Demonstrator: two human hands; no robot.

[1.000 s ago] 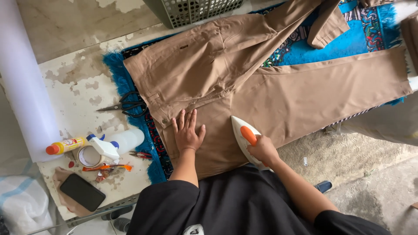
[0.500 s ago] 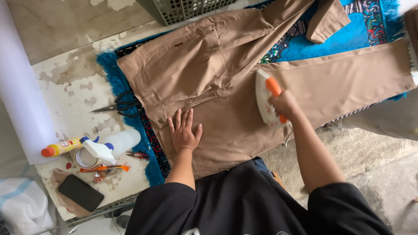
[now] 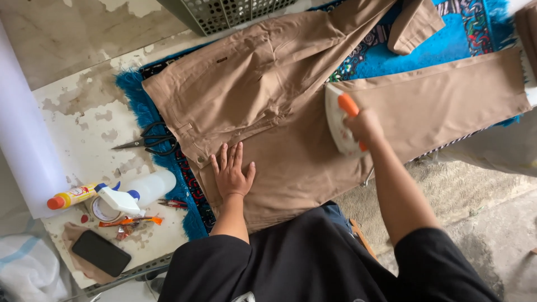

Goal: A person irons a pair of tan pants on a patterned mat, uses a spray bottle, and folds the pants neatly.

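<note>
A pair of tan trousers (image 3: 263, 95) lies spread over a blue patterned mat (image 3: 436, 45) on the table. My left hand (image 3: 232, 173) rests flat, fingers apart, on the trousers near the waistband. My right hand (image 3: 364, 127) grips the orange handle of a white iron (image 3: 337, 117), which sits on the near trouser leg. That leg runs off to the right; the other leg angles up toward the top edge.
Black scissors (image 3: 148, 140) lie left of the waistband. A white spray bottle (image 3: 137, 193), a yellow bottle (image 3: 72, 197), a tape roll, small pliers and a black phone (image 3: 102, 253) sit at the table's left end. A grey basket (image 3: 235, 12) stands behind. A white roll (image 3: 22, 140) leans at left.
My right hand has slid the iron up and to the right along the trouser leg. My left hand has stayed flat on the fabric near the waistband.
</note>
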